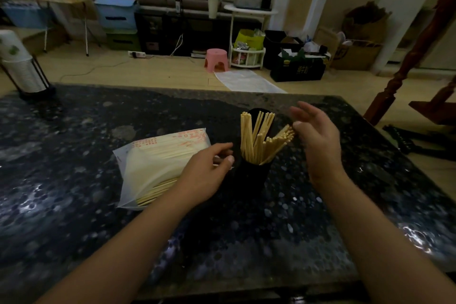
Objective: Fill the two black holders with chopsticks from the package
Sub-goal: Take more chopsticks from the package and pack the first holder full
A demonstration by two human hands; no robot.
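On the dark speckled table [74, 205] a black holder [251, 175] stands near the centre, full of pale wooden chopsticks [259, 138] that lean apart in bunches, and a second black holder [255, 112] shows just behind it at 12 o'clock. The plastic package [158, 165] lies at 9 o'clock from the holder, with more chopsticks inside and red printing on its far end that is too blurred to read. The left hand [207, 173] hovers between package and holder with fingers loosely bent and gripping nothing, and the right hand [318, 138] at 3 o'clock is spread, its fingertips just beside the leaning chopstick ends.
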